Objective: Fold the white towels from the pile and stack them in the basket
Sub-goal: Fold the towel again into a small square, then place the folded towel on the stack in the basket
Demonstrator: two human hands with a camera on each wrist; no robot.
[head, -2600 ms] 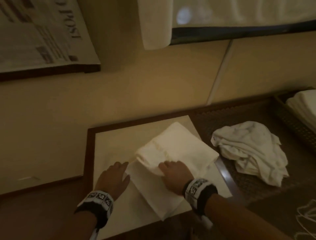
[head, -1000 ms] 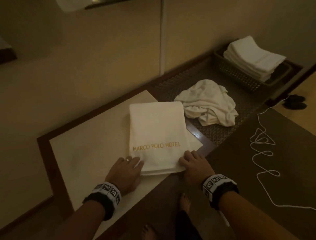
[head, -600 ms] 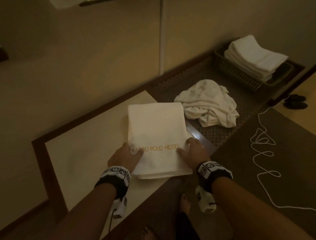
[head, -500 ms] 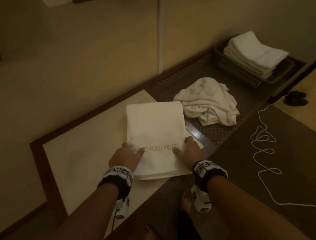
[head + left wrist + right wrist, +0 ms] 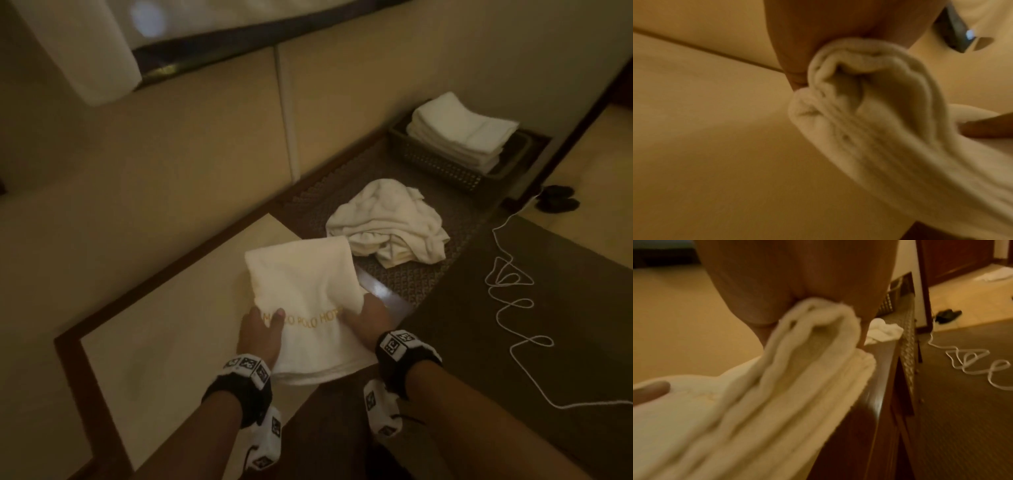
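A folded white towel [image 5: 308,291] with gold lettering lies on the cream table top [image 5: 164,335]. My left hand [image 5: 262,329] grips its left edge, thumb on top; the left wrist view shows the towel's layers [image 5: 869,105] bunched in that hand. My right hand [image 5: 368,320] grips the right edge, and the right wrist view shows the towel's folds [image 5: 813,340] pinched and raised there. The towel's middle buckles upward between the hands. A crumpled pile of white towels [image 5: 387,226] sits to the right. Farther right, a dark basket [image 5: 442,164] holds a stack of folded towels [image 5: 459,130].
The table's dark wooden rim [image 5: 383,291] runs beside my right hand. A white cord [image 5: 510,301] lies looped on the brown carpet at right. Dark shoes [image 5: 558,202] sit on the floor past the basket. A cream wall [image 5: 171,154] stands behind the table.
Both hands slid from the towel's near corners up to its sides and took hold of it. The towel's side edges have lifted, and its far half now bulges.
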